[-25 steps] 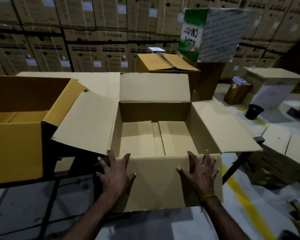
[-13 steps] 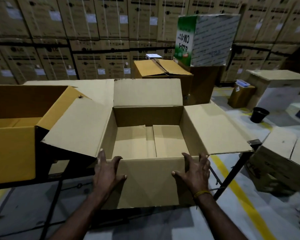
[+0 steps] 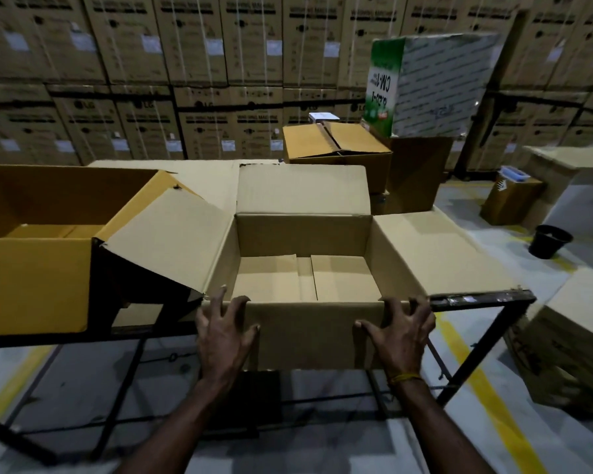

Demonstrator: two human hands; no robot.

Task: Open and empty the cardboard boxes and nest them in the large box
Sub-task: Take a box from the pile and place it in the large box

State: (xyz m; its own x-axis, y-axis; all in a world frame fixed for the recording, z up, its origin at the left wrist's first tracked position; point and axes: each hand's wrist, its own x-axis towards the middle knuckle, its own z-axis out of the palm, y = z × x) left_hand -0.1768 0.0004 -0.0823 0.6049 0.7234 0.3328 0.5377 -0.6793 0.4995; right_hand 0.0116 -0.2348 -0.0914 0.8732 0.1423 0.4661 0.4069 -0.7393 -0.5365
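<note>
Both hands — left hand, right hand — grip the open cardboard box's near wall on the worktop.

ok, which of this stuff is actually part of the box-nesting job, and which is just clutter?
Job:
- open brown box, empty, flaps out
- yellow box to its left, open
- left hand and right hand, fingers curled over the brown box's near rim

Lying about:
- black bucket on the floor
- green-and-white carton on a stack
- stacked warehouse cartons behind
</note>
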